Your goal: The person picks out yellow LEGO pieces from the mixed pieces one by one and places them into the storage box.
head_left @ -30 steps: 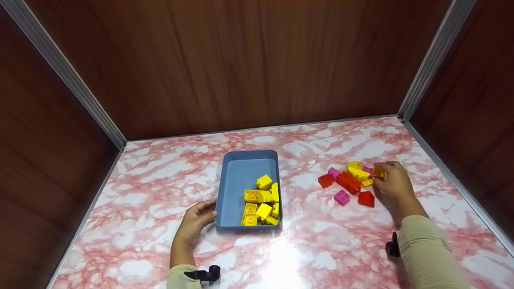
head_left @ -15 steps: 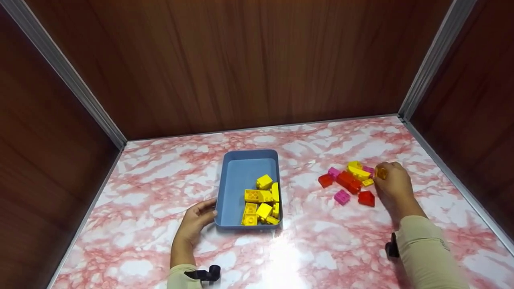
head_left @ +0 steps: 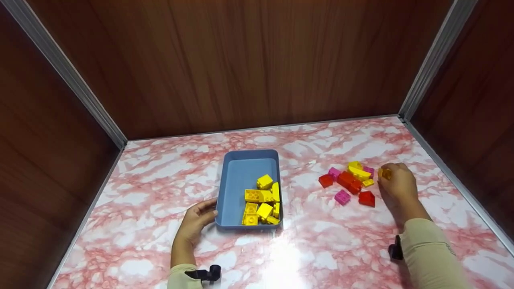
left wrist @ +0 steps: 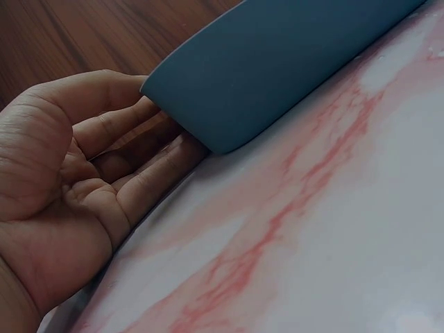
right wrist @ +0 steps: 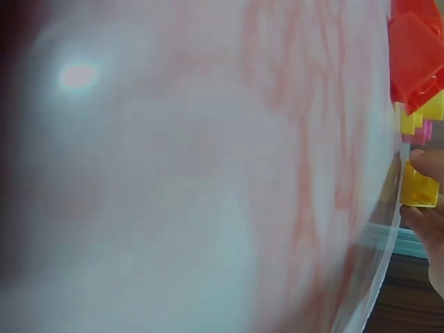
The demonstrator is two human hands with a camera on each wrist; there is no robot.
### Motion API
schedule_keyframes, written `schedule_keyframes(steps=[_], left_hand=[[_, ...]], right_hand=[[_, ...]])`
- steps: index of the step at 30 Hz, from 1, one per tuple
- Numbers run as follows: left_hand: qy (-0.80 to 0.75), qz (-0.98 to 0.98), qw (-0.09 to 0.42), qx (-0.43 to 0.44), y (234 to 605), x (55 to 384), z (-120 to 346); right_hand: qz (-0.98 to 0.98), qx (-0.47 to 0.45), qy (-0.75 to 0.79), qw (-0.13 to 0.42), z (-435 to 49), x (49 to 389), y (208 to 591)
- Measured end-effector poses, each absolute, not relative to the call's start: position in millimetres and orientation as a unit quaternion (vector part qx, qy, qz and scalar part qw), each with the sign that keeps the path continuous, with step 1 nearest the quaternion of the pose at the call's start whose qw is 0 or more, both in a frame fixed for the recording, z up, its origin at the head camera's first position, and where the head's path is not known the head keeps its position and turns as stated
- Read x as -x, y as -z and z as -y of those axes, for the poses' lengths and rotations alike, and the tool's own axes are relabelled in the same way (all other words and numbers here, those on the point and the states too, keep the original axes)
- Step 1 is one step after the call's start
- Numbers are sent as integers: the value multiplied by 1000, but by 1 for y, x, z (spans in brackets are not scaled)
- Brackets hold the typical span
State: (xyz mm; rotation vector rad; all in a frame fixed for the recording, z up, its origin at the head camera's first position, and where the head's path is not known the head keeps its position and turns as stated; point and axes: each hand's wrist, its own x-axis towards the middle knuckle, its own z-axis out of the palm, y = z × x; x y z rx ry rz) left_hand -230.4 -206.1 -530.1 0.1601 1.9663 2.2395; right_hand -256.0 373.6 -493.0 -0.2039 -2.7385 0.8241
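- Head view, left side: rests the left hand [head_left: 194, 222] against the near left corner of a blue-grey tray [head_left: 237, 176], probably to steady it on the marbled table [head_left: 160, 172]; shows yellow blocks [head_left: 264, 210] heaped in the near right part of the tray, likely kept from spilling by the walls;
- Head view, right side: pinches an amber-yellow block [head_left: 386, 173] in the right hand [head_left: 399, 182], just beside a loose pile well to the right of the tray; cannot tell whether lifted clear of the table; mixes red blocks [head_left: 346, 180], pink blocks [head_left: 342, 197] and yellow pieces [head_left: 358, 173], close together and so presumably easy to reach;
- Left wrist view: touches the tray corner with thumb at the rim and relaxed fingers [left wrist: 159, 170] low by the base; seems a light brace, without any visible grip round the wall;
- Right wrist view: grasps the amber-yellow block between fingertips [right wrist: 411, 216], apparently enough for so small a piece; partly cut off by the frame edge.
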Motion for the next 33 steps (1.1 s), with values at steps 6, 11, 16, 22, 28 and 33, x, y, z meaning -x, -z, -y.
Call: schedule_keyframes(steps=[6,11,16,22,28,33], left_hand=[[-750,-655,76,-58,531,231,206],[-752,-653,76,-56,531,231,206],[-749,-655,74,-57,531,231,205],[-747,-658,75,-61,531,231,206],[-750,-655,75,-59,531,231,205],[-750,-654,77,-58,530,231,205]], right_hand=[[946,51,-269,172,-375,251,486],[944,30,-268,190,-370,248,478],[937,-5,-266,225,-362,244,474],[927,-52,-263,262,-347,239,471],[928,-65,-266,254,-328,233,464],[917,-100,-259,286,-313,229,461]])
